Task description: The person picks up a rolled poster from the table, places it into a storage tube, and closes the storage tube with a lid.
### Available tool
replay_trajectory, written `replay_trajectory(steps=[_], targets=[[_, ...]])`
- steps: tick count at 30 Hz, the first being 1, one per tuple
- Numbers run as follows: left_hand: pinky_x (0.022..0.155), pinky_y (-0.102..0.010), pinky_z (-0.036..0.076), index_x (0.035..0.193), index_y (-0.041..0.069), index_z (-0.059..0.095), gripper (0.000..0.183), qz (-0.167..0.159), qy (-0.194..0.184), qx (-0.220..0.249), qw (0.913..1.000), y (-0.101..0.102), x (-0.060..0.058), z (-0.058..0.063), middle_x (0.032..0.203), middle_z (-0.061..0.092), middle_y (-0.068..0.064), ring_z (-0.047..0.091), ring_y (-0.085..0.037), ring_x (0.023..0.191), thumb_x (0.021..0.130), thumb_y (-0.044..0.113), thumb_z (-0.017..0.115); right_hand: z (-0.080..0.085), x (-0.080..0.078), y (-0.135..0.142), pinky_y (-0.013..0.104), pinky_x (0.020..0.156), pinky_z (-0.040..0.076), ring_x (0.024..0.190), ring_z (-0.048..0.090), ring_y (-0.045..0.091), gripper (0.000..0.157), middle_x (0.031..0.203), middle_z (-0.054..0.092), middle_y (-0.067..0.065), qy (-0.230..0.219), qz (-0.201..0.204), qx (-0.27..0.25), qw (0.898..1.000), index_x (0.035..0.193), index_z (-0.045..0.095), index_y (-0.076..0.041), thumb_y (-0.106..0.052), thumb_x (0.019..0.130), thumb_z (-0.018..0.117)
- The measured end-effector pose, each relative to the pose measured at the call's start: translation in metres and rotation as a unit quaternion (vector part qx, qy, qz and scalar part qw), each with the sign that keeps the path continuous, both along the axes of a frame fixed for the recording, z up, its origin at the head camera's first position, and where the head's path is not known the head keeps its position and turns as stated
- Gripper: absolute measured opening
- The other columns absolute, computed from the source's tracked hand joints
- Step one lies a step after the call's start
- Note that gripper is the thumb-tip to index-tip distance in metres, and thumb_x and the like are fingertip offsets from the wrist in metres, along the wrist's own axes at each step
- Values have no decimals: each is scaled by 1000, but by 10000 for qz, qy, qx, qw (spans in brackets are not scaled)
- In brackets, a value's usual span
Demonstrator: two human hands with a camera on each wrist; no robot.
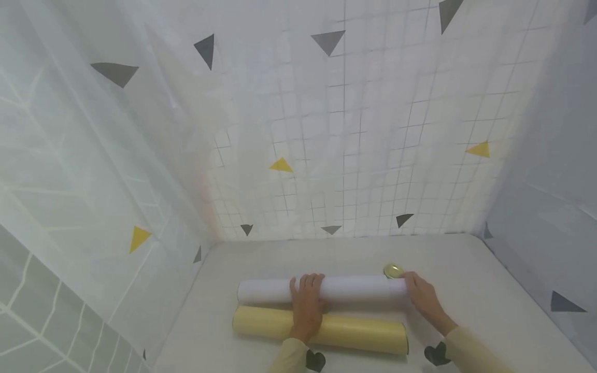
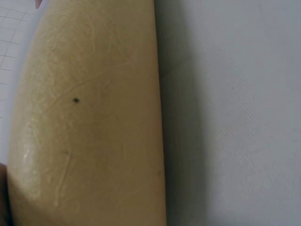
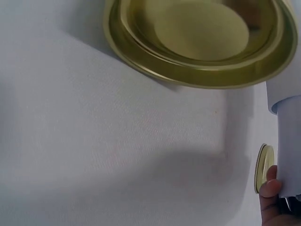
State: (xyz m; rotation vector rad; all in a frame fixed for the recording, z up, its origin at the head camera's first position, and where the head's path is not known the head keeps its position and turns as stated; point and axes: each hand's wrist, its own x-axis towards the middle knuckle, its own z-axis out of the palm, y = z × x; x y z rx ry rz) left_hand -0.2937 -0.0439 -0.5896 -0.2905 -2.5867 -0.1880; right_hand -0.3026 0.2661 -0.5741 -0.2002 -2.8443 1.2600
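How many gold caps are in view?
2. One loose cap is beside the right end of the white roll; another cap closes the right end of the yellow tube. Its left end face isn't visible, so more may hide.

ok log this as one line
left hand: on white roll; right hand: at its right end; yellow tube: roll's near side; gold lid: roll's far side
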Motion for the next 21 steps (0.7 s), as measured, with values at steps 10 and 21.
replay_trajectory(steps=[10,21], targets=[[112,-57,41,129,22,64,70,-10,20,41,10000,0,4,5,126,69,5,61,-19,122,67,37,92,2,1,-9,35,75,52,90,61,27,60,110,65,22,-164,209,-192,9995,141,48,6,-36,110,17],[114,-56,40,131,24,63,71,58,14,-61,10000,1,3,3,129,68,6,59,-17,124,68,36,92,0,4,-20,30,73,52,90,64,22,57,119,66,27,6,507,-297,9983,147,39,5,-38,110,29]])
